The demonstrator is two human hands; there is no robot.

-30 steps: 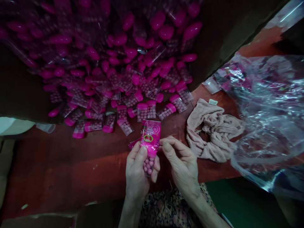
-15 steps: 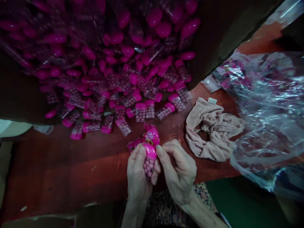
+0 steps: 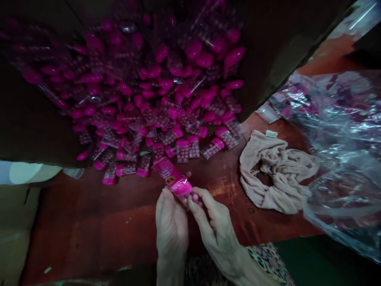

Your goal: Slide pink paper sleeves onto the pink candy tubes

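Both my hands meet low in the middle of the view over a dark red table [image 3: 89, 226]. My left hand [image 3: 171, 222] and my right hand [image 3: 212, 222] are closed together on one small clear candy box [image 3: 190, 197] filled with pink balls. A bright pink printed sleeve [image 3: 172, 178] covers the box's far end and points up and left, toward the pile. A large heap of the same pink-capped candy boxes [image 3: 154, 107] spills out just beyond my fingers.
A crumpled beige cloth [image 3: 276, 171] lies to the right of my hands. Farther right sits a big clear plastic bag [image 3: 342, 151] with pink things inside. Dark cardboard walls [image 3: 282, 43] flank the heap. A pale object [image 3: 26, 172] shows at the left edge.
The sleeved box has tipped from upright to slanting up-left, and my right fingers have closed in on its lower end. The view has shifted slightly downward.
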